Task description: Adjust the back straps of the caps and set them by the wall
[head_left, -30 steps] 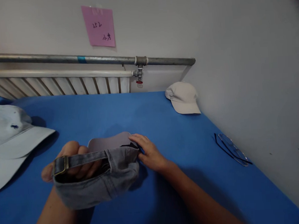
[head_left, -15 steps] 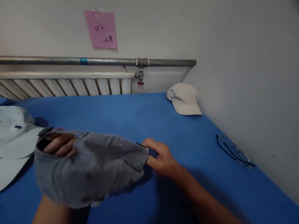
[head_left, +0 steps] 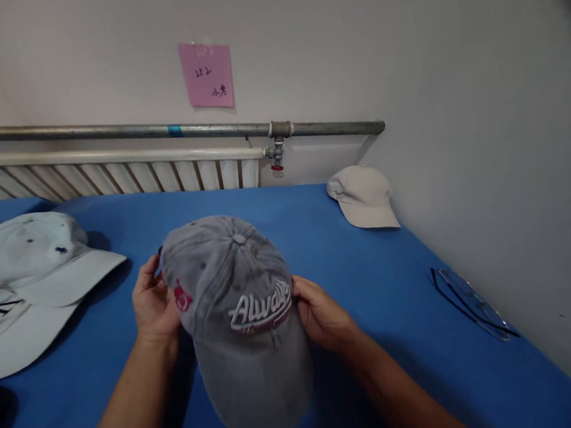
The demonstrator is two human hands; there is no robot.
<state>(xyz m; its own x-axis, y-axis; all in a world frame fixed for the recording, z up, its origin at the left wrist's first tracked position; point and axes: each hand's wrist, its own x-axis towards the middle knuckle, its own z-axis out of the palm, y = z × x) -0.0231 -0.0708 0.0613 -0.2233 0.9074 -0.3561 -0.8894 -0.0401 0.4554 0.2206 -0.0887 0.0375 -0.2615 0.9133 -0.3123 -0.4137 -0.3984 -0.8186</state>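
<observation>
A grey baseball cap (head_left: pixel 226 277) is held up between my two hands, its brim pointing down toward me. White lettering reading "Always" runs across its front, and a red patch sits on its left side. My left hand (head_left: pixel 155 304) grips the cap's left edge, with some fingers hidden behind the fabric. On the other side my right hand (head_left: pixel 322 312) pinches the cap near the lettering, thumb in front and the other fingers out of sight behind it.
Two pale caps lie at the left of the blue table (head_left: pixel 368 273), the upper being a white cap (head_left: pixel 33 248). A beige cap (head_left: pixel 365 195) stands by the right wall. Eyeglasses (head_left: pixel 475 305) lie near the right edge. Behind are a radiator (head_left: pixel 155 174) and a pipe (head_left: pixel 113 131).
The grey cap has turned from sideways to upright, its lettered front now facing me. My left hand has come out of the cap's inside to its left edge.
</observation>
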